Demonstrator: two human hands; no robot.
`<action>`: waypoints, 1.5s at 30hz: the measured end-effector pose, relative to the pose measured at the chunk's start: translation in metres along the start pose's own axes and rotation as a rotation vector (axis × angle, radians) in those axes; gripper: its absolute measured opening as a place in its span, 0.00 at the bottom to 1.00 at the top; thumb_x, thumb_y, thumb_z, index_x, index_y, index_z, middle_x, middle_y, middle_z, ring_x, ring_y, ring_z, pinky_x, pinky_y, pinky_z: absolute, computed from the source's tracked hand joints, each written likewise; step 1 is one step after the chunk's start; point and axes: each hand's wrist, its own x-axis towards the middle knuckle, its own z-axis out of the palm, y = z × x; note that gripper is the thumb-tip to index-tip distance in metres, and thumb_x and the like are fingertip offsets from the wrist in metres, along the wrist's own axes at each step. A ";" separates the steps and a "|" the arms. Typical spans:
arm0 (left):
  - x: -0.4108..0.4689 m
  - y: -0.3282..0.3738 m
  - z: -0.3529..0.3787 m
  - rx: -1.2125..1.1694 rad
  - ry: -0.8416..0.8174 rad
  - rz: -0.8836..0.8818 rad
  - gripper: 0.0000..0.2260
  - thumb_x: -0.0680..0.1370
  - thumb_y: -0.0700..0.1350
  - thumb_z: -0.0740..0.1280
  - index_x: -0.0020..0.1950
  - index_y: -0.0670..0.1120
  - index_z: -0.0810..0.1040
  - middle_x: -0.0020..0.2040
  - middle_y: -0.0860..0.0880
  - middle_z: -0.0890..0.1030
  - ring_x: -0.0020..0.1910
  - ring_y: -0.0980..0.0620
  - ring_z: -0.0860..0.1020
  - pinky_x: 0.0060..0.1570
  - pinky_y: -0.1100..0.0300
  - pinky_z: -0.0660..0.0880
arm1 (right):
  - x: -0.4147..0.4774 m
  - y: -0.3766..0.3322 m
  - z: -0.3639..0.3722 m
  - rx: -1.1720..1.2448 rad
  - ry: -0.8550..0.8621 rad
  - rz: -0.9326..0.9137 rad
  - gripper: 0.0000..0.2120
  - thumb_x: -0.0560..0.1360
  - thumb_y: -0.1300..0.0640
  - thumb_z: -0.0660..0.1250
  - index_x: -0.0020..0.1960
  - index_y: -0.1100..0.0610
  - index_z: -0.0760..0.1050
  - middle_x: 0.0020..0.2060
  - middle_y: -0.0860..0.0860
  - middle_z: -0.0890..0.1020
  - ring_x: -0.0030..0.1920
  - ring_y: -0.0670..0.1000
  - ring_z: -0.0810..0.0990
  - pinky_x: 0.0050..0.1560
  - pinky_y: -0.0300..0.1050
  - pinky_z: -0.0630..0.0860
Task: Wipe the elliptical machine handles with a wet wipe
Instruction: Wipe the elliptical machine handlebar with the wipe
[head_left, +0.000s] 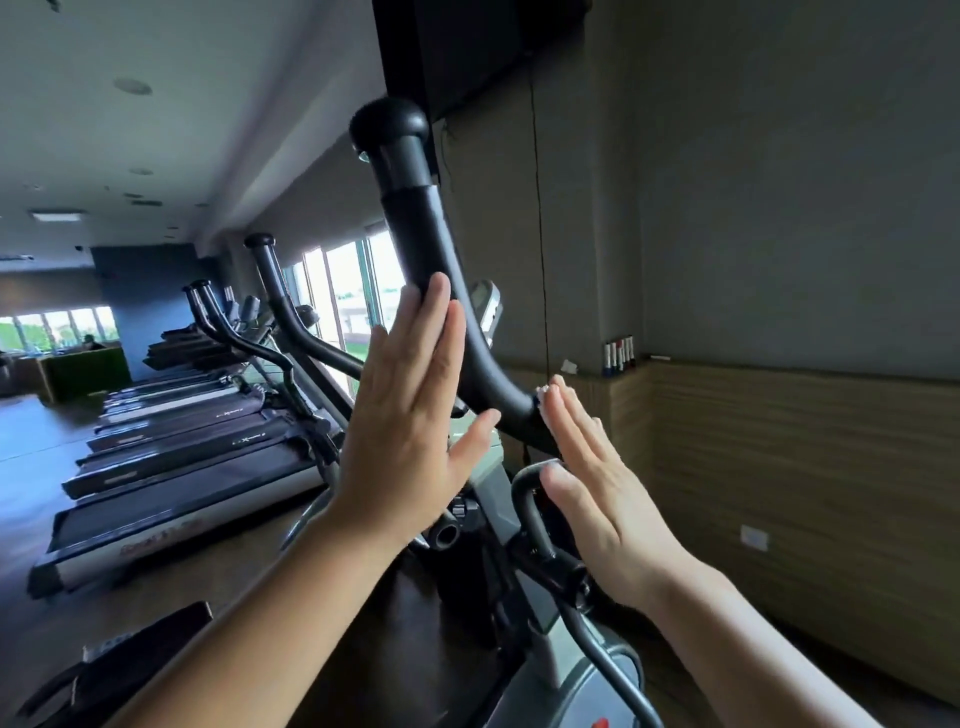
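A black curved elliptical handle (415, 228) with a round knob on top rises in the middle of the view. My left hand (410, 415) lies flat against its left side, fingers straight and pointing up. My right hand (597, 493) is flat on the handle's lower right bend, fingers straight. A small piece of white wet wipe (542, 397) shows at my right fingertips, pressed against the handle. A lower black loop handle (524, 499) sits just left of my right palm.
A second elliptical handle (270, 275) stands further left, with a row of treadmills (197, 457) beyond it. A wood-panelled wall (779, 467) runs along the right. A ledge holds small bottles (618, 353). The machine's grey base (566, 686) is below.
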 end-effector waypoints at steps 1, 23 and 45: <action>-0.001 0.002 0.001 0.001 0.007 -0.002 0.37 0.79 0.48 0.71 0.81 0.36 0.57 0.83 0.39 0.55 0.83 0.40 0.53 0.77 0.35 0.60 | 0.006 -0.009 0.001 0.024 0.002 -0.031 0.43 0.77 0.23 0.39 0.84 0.47 0.45 0.84 0.40 0.45 0.83 0.37 0.41 0.85 0.53 0.43; -0.003 0.045 0.021 0.205 0.015 -0.045 0.32 0.79 0.45 0.71 0.80 0.39 0.63 0.82 0.41 0.56 0.83 0.39 0.52 0.81 0.39 0.52 | -0.002 0.042 0.003 0.174 -0.001 0.008 0.39 0.79 0.27 0.41 0.84 0.46 0.47 0.84 0.38 0.47 0.82 0.36 0.41 0.84 0.44 0.39; 0.007 0.087 0.028 0.531 -0.033 -0.283 0.35 0.76 0.49 0.74 0.78 0.36 0.66 0.81 0.37 0.62 0.81 0.35 0.58 0.81 0.54 0.39 | 0.062 0.099 -0.060 0.540 -0.459 0.022 0.31 0.76 0.28 0.51 0.64 0.43 0.81 0.67 0.38 0.81 0.71 0.36 0.74 0.67 0.23 0.64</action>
